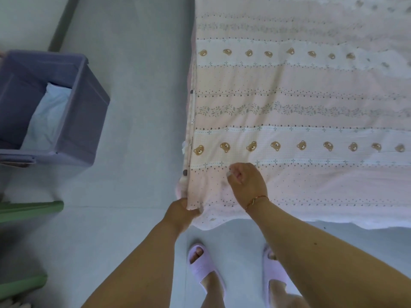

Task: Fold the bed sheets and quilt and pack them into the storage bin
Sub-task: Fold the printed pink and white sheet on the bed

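Pale grey smooth floor (pixel 138 107). Pink-and-white striped quilt with bear print (pixel 300 112) spread flat on it, cut off at the frame's top and right. Left of the quilt: purple plastic storage bin (pixel 84 112), light blue folded fabric (pixel 47 116) inside, partly hidden by its wall. Left hand (pixel 181 213) pinches the quilt's near-left corner. Right hand (pixel 246 183) on the quilt beside that corner, fingers curled, pinching fabric. Lilac slippers (pixel 203 267) below the quilt's near edge.

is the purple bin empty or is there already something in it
Not empty. The open storage bin already holds a pale blue folded cloth at its bottom; the bear-print quilt lies outside it, spread on the floor.
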The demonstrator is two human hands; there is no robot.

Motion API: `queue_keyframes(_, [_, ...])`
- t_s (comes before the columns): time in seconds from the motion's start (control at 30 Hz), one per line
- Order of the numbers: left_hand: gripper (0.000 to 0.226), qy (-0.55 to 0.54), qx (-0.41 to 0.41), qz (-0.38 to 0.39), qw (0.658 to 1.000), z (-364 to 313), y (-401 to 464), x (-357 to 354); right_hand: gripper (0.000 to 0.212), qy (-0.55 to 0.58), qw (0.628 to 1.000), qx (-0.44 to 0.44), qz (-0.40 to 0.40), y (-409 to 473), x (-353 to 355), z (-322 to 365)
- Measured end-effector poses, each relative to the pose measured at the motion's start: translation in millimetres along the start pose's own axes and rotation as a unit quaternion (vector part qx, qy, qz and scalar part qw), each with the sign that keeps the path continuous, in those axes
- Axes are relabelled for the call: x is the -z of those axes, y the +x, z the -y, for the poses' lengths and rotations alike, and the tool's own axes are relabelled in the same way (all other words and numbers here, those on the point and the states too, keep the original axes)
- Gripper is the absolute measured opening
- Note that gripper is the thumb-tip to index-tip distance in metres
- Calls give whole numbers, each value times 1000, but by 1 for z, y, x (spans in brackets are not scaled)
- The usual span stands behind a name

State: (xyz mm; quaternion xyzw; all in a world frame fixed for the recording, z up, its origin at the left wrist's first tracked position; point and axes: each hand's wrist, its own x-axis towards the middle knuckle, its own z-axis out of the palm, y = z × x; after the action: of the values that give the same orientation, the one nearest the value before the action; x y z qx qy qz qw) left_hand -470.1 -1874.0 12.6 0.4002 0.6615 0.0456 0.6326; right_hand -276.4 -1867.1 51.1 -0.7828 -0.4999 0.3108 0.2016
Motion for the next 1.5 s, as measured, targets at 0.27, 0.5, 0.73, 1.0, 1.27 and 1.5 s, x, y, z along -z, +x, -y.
queue_keyframes(0.27, [51, -2, 27, 51, 998, 25, -1, -20, 15, -1, 996, -47, 77, -42, -10, -24])
queue_keyframes(0.5, [43, 84, -3, 16, 996, 49, -16, -37, 30, 7, 989, -83, 125, -66, -7, -43])
queue_keyframes(0.73, [21, -35, -9, -30, 999, 51, -54, -50, 52, 73, 962, -109, 241, -94, -8, -43])
queue_keyframes(1.0, [8, -162, -17, -33, 986, 53, -83, -63, 33, 175, 938, -140, 267, -124, -12, -35])
queue_keyframes(1.27, [11, -32, -60, -54, 996, 65, -78, -59, 31, 227, 940, -156, 201, -144, -24, -65])
queue_keyframes(1.5, [14, -5, -82, -42, 996, 97, -22, -54, 33, 230, 946, -177, 147, -132, -74, -109])
